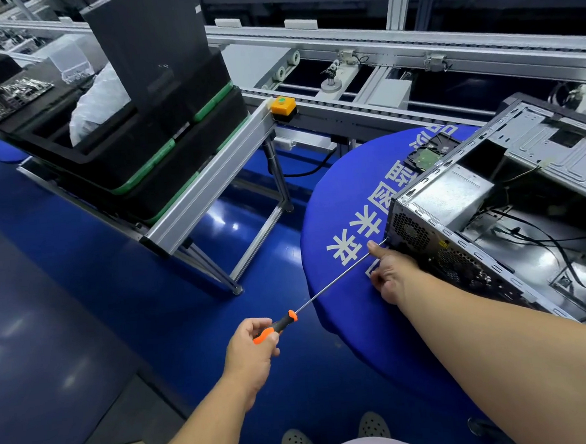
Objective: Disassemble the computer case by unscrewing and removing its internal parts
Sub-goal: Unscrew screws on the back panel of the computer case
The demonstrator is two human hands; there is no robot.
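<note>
An open computer case (pixel 511 218) lies on its side on the round table with the blue cloth (pixel 339 219), its perforated rear panel facing me. Inside it sit a grey power supply box (pixel 451 195) and loose black cables (pixel 539 237). My left hand (pixel 251 353) grips the orange-and-black handle of a long screwdriver (pixel 336 279). The shaft's tip meets the rear panel's left edge. My right hand (pixel 392 270) is beside the shaft near the tip, its index finger stretched along it and the other fingers curled. A hard drive (pixel 429 153) lies on the cloth behind the case.
Black trays with green trim (pixel 149 141) are stacked on an aluminium-frame stand (pixel 211 199) to the left. A roller conveyor (pixel 363 111) with an orange button box (pixel 283 107) runs behind the table. Motherboards (pixel 6 97) lie at far left. The blue floor shows between stand and table.
</note>
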